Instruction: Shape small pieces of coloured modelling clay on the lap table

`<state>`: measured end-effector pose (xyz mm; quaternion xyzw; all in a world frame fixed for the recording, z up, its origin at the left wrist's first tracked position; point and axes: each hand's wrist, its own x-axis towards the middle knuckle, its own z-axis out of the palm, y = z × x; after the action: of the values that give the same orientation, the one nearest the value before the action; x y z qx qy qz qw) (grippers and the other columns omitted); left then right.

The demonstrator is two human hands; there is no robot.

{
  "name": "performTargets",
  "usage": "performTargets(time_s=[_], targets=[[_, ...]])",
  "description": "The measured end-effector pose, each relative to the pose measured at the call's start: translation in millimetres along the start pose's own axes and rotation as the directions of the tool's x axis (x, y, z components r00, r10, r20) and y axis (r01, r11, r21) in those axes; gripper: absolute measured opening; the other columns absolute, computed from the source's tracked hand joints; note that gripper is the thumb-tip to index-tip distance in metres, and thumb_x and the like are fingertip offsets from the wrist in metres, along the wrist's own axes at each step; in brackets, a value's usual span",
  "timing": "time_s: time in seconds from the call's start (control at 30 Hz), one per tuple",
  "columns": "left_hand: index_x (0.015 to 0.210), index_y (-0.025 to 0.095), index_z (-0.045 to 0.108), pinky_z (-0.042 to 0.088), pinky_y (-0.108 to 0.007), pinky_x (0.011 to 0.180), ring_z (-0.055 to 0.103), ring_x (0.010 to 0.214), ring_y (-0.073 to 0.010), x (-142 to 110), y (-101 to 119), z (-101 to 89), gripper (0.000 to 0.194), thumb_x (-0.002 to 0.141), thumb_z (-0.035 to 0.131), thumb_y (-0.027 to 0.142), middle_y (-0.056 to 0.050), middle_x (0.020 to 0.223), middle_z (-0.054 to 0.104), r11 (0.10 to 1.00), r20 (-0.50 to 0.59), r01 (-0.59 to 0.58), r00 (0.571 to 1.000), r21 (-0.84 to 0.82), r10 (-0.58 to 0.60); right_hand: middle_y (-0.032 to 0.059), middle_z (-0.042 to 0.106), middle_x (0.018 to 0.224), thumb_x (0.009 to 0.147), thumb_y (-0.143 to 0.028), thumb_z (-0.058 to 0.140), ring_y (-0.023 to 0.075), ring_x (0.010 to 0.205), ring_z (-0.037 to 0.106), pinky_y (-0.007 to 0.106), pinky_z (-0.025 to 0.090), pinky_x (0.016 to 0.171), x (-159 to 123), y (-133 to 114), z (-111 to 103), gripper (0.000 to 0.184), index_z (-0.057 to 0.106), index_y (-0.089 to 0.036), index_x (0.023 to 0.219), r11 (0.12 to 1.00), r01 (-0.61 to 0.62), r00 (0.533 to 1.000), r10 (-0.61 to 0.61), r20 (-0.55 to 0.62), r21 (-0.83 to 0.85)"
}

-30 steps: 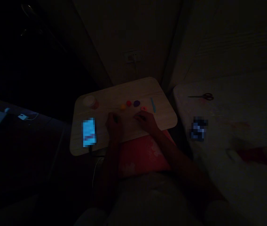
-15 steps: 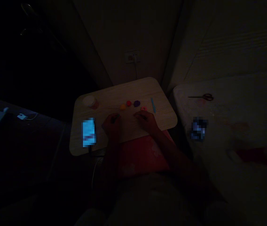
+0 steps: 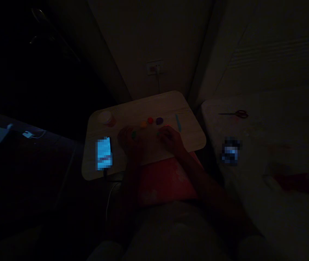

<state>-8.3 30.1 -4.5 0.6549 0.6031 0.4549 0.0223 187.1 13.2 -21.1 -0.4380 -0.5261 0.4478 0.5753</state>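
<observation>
The scene is very dark. Over the small wooden table, my left hand (image 3: pixel 128 140) is curled, palm partly upward, around a green lump of modelling clay (image 3: pixel 134 135). My right hand (image 3: pixel 171 139) is closed, its fingertips pinching a small green bit of clay (image 3: pixel 158 133) that barely shows. Beyond the hands lie an orange lump (image 3: pixel 143 124), a red lump (image 3: pixel 150 120) and a purple lump (image 3: pixel 159 120). A pinkish-red piece (image 3: pixel 167 126) is mostly hidden behind my right hand. Right of these rests a blue plastic clay knife (image 3: pixel 178 122).
A lidded tub (image 3: pixel 107 118) stands at the table's (image 3: pixel 154 103) far left, with a lit phone (image 3: pixel 104 154) on a cable nearer me. Scissors (image 3: pixel 234 114) and another screen (image 3: pixel 230 151) lie on the pale surface to the right. A wall socket (image 3: pixel 154 67) holds a plug.
My left hand has shifted slightly left and turned its palm up, so the green clay shows more. My right hand stays nearly in place, its fingertips slightly shifted. The view has moved a little.
</observation>
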Motion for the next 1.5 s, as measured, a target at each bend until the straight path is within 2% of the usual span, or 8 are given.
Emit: performTargets(time_s=[0.07, 0.17, 0.4, 0.6, 0.8, 0.9, 1.3, 1.5], targets=[[0.117, 0.02, 0.065, 0.037, -0.049, 0.113, 0.051, 0.128, -0.0302, -2.0, 9.8, -4.6, 0.037, 0.081, 0.062, 0.02, -0.014, 0.13, 0.061, 0.995, 0.008, -0.063, 0.998, -0.076, 0.064, 0.0047, 0.074, 0.089, 0.085, -0.036, 0.066, 0.0174, 0.077, 0.072, 0.027, 0.056, 0.065, 0.9, 1.6, 0.5, 0.019, 0.062, -0.022, 0.096, 0.999, -0.016, 1.0, 0.015, 0.019, 0.036], [0.104, 0.022, 0.069, 0.047, -0.045, 0.102, 0.061, 0.109, -0.0267, -7.1, 22.9, -5.5, 0.02, 0.087, 0.061, 0.029, -0.009, 0.109, 0.068, 0.955, 0.169, -0.154, 0.965, -0.255, 0.201, 0.0035, 0.074, 0.084, 0.083, -0.038, 0.07, 0.0165, 0.073, 0.072, 0.027, 0.056, 0.067, 2.0, 2.1, -0.7, 0.02, 0.064, -0.021, 0.093, 1.0, -0.017, 0.999, 0.017, 0.049, 0.0], [0.104, 0.021, 0.071, 0.053, -0.033, 0.079, 0.064, 0.086, -0.0188, -13.6, 36.9, 9.4, 0.023, 0.084, 0.071, 0.033, -0.006, 0.095, 0.07, 0.856, 0.3, -0.009, 0.935, -0.517, 0.191, 0.004, 0.077, 0.087, 0.082, -0.04, 0.072, 0.0181, 0.082, 0.071, 0.031, 0.055, 0.08, 3.6, -0.8, -6.3, 0.019, 0.074, -0.021, 0.087, 0.998, 0.022, 0.999, -0.02, 0.029, -0.05], [0.089, 0.019, 0.07, 0.054, -0.031, 0.077, 0.065, 0.083, -0.0179, -14.3, 32.3, 14.1, 0.017, 0.082, 0.072, 0.034, -0.005, 0.089, 0.069, 0.834, 0.326, 0.134, 0.943, -0.536, 0.059, 0.0046, 0.075, 0.091, 0.09, -0.046, 0.062, 0.0169, 0.08, 0.068, 0.029, 0.053, 0.075, 3.4, -0.3, -8.6, 0.027, 0.071, -0.021, 0.097, 0.998, 0.037, 0.997, -0.034, 0.063, -0.051], [0.082, 0.018, 0.068, 0.057, -0.032, 0.077, 0.067, 0.081, -0.0182, -13.2, 28.8, 15.0, 0.016, 0.08, 0.073, 0.033, -0.005, 0.084, 0.07, 0.825, 0.336, 0.223, 0.941, -0.519, -0.042, 0.0021, 0.07, 0.076, 0.091, -0.046, 0.06, 0.0149, 0.07, 0.063, 0.025, 0.048, 0.065, 1.3, -2.7, -6.9, 0.03, 0.07, -0.019, 0.084, 0.99, 0.041, 0.996, -0.029, 0.083, -0.138], [0.084, 0.017, 0.068, 0.057, -0.032, 0.079, 0.068, 0.082, -0.0185, -13.0, 26.4, 16.4, 0.017, 0.078, 0.075, 0.032, -0.005, 0.086, 0.071, 0.805, 0.351, 0.271, 0.933, -0.527, -0.085, 0.0026, 0.073, 0.079, 0.088, -0.041, 0.065, 0.0154, 0.071, 0.065, 0.025, 0.048, 0.065, 0.2, -5.8, -5.9, 0.023, 0.073, -0.019, 0.085, 0.986, 0.061, 0.995, -0.048, 0.091, -0.157], [0.085, 0.018, 0.07, 0.055, -0.031, 0.077, 0.068, 0.081, -0.0191, -10.6, 27.1, 12.2, 0.023, 0.074, 0.078, 0.037, -0.004, 0.085, 0.072, 0.744, 0.384, 0.322, 0.918, -0.586, -0.095, 0.0051, 0.077, 0.084, 0.08, -0.033, 0.075, 0.0173, 0.073, 0.07, 0.026, 0.051, 0.067, 1.7, -5.9, -3.7, 0.016, 0.078, -0.019, 0.087, 0.957, 0.101, 0.988, -0.064, 0.14, -0.274], [0.085, 0.019, 0.069, 0.054, -0.031, 0.078, 0.067, 0.084, -0.0188, -8.8, 26.3, 12.6, 0.023, 0.081, 0.072, 0.041, -0.004, 0.085, 0.071, 0.743, 0.391, 0.312, 0.917, -0.592, -0.074, 0.0051, 0.077, 0.081, 0.082, -0.03, 0.073, 0.0176, 0.071, 0.069, 0.026, 0.05, 0.065, 1.3, -4.1, -4.4, 0.014, 0.079, -0.018, 0.083, 0.947, 0.065, 0.996, -0.043, 0.078, -0.315]])
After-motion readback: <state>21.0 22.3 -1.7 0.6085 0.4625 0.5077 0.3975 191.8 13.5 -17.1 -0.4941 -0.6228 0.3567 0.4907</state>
